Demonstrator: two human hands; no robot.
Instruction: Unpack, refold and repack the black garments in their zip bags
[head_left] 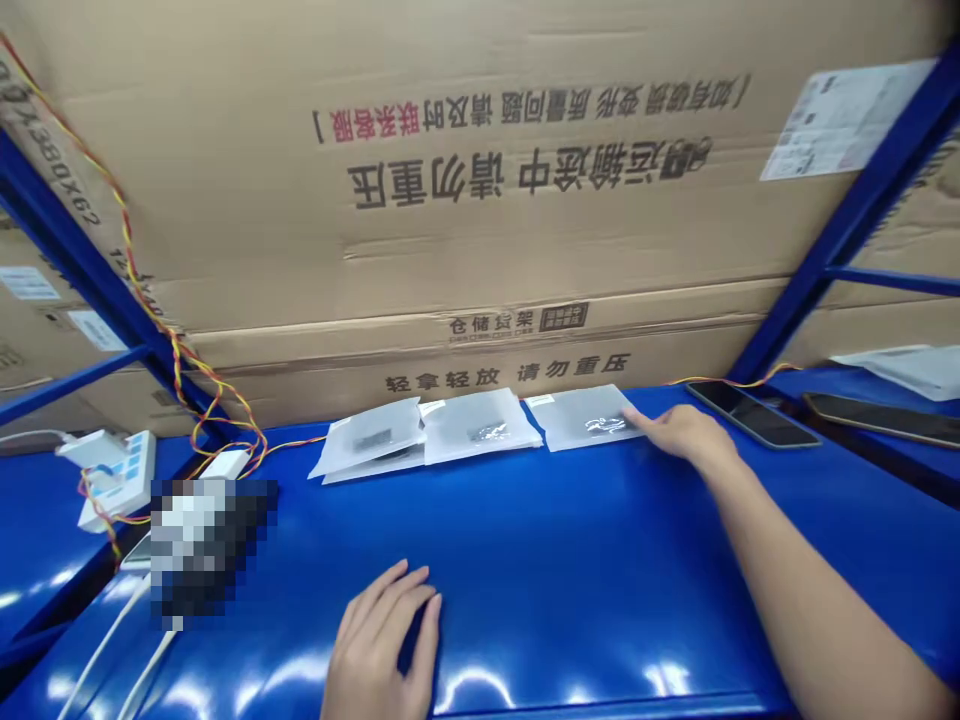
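Three groups of frosted plastic pouches lie in a row along the back of the blue shelf (480, 560). The left pouch (375, 435) overlaps another beneath it, and the middle pouch (476, 425) touches them. A small gap separates the right pouch (581, 418), whose right edge is pinched by my right hand (682, 435); the undersides of those fingers are hidden. Dark or shiny small contents show through the plastic, too unclear to name. My left hand (386, 645) rests palm down near the shelf's front, fingers stretched out, holding nothing.
Large cardboard boxes (465, 250) stand behind the shelf. Right of the pouches lie a phone (754, 413) and another phone (885, 418). At left are a power strip (131, 480), twisted red-yellow wires (217, 385), white cables and a blurred-out object (206, 550). Blue posts (840, 220) frame both sides.
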